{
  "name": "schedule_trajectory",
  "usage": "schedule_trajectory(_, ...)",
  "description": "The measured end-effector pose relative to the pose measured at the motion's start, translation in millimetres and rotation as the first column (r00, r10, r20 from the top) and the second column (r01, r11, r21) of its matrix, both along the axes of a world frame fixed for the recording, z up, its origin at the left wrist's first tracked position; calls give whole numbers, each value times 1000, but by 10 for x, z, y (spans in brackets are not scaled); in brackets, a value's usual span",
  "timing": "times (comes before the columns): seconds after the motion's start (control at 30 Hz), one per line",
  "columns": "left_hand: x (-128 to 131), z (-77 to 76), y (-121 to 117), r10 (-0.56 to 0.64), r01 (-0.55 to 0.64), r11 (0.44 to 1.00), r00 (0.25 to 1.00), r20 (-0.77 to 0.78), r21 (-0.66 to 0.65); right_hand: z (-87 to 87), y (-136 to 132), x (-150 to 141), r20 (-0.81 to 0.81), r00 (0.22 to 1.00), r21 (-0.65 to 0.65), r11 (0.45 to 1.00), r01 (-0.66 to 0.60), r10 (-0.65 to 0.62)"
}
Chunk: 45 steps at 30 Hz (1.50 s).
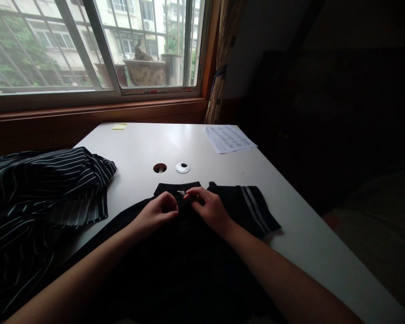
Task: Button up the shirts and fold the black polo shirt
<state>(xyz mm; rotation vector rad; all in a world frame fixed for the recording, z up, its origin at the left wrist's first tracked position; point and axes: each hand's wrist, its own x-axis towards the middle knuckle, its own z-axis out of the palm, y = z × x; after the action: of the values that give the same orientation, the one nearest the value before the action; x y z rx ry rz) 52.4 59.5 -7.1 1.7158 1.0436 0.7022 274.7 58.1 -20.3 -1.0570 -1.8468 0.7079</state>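
Left grip [177, 209] and right grip [189, 201] pinched nearly shut on black shirt [185, 256]; sleeve [249, 207] grey-striped.

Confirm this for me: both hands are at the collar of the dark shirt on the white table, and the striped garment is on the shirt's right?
Wrong side: the head view shows the striped garment on the dark shirt's left. Left hand and right hand are at its collar.
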Motion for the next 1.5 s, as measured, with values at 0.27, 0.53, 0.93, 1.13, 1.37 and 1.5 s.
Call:
schedule_trajectory(0.27,64,-17,-16,-31,33,998,998,-46,47,18,-27,-54,-35,990,14,990,140,-140)
schedule_trajectory(0.53,65,-129,38,-36,45,987,997,-62,153,35,-54,-86,-84,995,34,997,63,-60)
schedule_trajectory(0.93,28,66,13,104,-88,981,990,90,-173,60,-96,-88,95,995,153,988,-10,-5)
schedule_trajectory(1.13,12,21,38,178,-105,943,961,213,-316,37,-98,-102,159,987,144,988,-54,31)
schedule_trajectory(1.37,46,41,14,246,-98,899,919,308,-426,43,-89,-101,149,987,164,983,-86,62)
schedule_trajectory(1.5,58,40,-13,284,-52,854,880,380,-518,61,-101,-105,123,988,183,977,-110,89)
